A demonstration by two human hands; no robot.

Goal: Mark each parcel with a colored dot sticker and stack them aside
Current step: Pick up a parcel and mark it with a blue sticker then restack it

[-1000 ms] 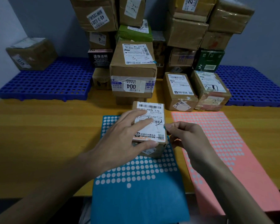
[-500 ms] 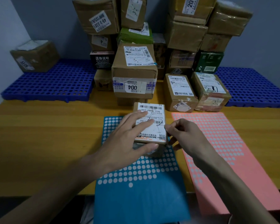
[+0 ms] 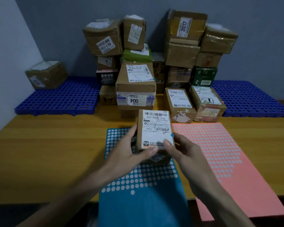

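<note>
A small cardboard parcel point(image 3: 154, 128), a blue dot sticker point(image 3: 172, 135) at the right edge of its shipping label, is held over the blue sticker sheet point(image 3: 138, 202) on a wooden table point(image 3: 47, 161). The left hand point(image 3: 129, 154) curls round its left side, and the right hand point(image 3: 185, 153) clamps the near right corner, thumb on top. A pink sticker sheet point(image 3: 228, 161) lies alongside; unmarked parcels point(image 3: 182, 53) tower behind, and a blue plastic pallet point(image 3: 59, 99) lies to the left. The dot seems to overhang the edge and may peel if brushed; held only at its near end, the box could tip during the carry.
</note>
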